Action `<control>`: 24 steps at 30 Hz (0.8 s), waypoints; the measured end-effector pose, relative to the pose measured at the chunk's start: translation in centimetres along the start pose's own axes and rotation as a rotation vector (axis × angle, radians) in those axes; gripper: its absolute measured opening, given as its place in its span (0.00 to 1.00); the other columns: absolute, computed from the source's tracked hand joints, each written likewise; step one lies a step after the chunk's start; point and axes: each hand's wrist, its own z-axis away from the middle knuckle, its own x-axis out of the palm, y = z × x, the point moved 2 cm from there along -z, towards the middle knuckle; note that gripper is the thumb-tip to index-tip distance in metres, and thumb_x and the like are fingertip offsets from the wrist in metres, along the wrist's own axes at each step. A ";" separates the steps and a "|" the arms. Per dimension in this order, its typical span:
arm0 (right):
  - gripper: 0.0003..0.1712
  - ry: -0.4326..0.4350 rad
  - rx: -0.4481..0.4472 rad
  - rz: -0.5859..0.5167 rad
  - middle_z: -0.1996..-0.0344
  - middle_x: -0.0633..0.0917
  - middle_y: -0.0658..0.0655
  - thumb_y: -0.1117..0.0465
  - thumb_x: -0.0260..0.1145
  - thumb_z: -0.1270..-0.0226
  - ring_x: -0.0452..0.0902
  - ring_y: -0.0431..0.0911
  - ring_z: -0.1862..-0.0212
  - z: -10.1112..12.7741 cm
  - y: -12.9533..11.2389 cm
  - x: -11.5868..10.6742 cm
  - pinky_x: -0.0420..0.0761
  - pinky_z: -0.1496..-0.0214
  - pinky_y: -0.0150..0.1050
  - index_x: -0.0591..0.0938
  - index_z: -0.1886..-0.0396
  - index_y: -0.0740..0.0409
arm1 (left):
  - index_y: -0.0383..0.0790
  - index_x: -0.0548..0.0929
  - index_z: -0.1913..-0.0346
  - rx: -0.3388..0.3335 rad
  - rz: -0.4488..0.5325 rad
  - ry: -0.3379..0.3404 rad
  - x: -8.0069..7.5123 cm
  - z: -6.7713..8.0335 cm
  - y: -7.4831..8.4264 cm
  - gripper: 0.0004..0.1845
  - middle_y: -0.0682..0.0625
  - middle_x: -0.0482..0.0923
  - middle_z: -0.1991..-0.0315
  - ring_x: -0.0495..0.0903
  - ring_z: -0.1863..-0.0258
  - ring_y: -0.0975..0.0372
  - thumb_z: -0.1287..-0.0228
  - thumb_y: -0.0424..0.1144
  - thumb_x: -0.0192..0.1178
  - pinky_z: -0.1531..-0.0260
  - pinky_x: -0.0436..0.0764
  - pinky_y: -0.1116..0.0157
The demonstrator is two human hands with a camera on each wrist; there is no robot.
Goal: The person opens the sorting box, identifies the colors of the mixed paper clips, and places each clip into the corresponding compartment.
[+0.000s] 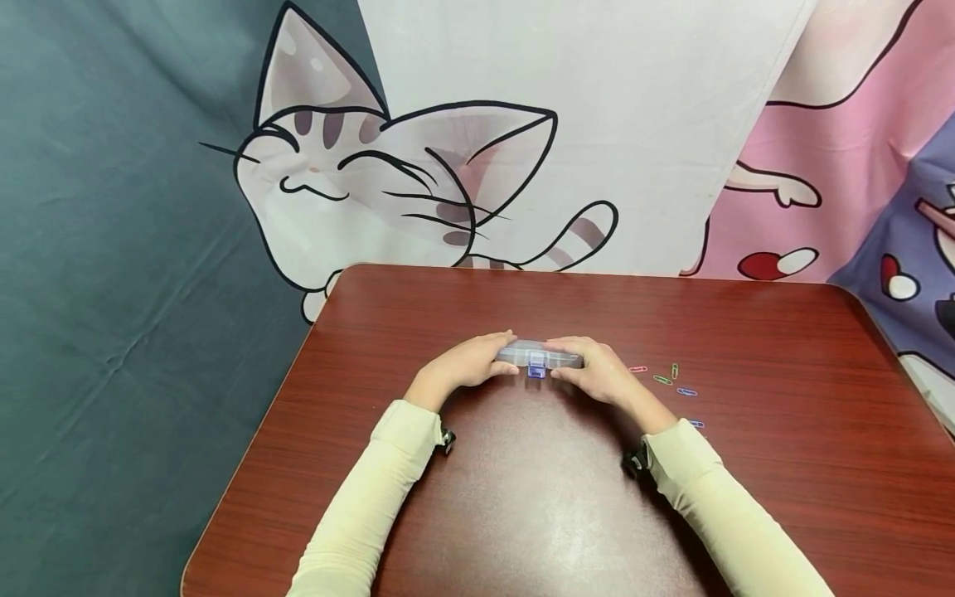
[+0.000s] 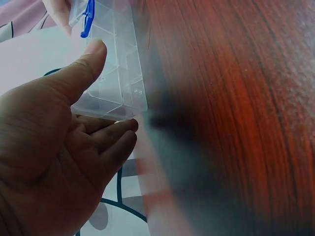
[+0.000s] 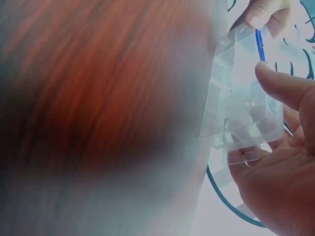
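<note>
Left hand (image 1: 466, 362) at nine o'clock of the clear plastic box (image 1: 539, 356), fingers (image 2: 115, 132) curled under its end, thumb pressed on top. Box held just above mid tabletop (image 1: 746, 332), blue latch (image 1: 535, 371) facing six o'clock. Right hand (image 1: 593, 373) at three o'clock, gripped likewise. Paper clips (image 1: 662, 380) scattered further toward three o'clock.

We see a red-brown table (image 1: 746, 497); at twelve o'clock hangs a cat-print cloth (image 1: 418, 182), grey at nine, pink at two.
</note>
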 end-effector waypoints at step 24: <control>0.25 -0.101 -0.071 0.017 0.36 0.80 0.64 0.61 0.74 0.36 0.73 0.63 0.33 0.2 0.2 -0.6 0.71 0.33 0.62 0.84 0.39 0.54 | 0.38 0.59 0.21 0.006 0.099 -0.004 0.2 0.6 -0.3 0.40 0.44 0.55 0.20 0.54 0.21 0.53 0.24 0.58 0.53 0.24 0.56 0.55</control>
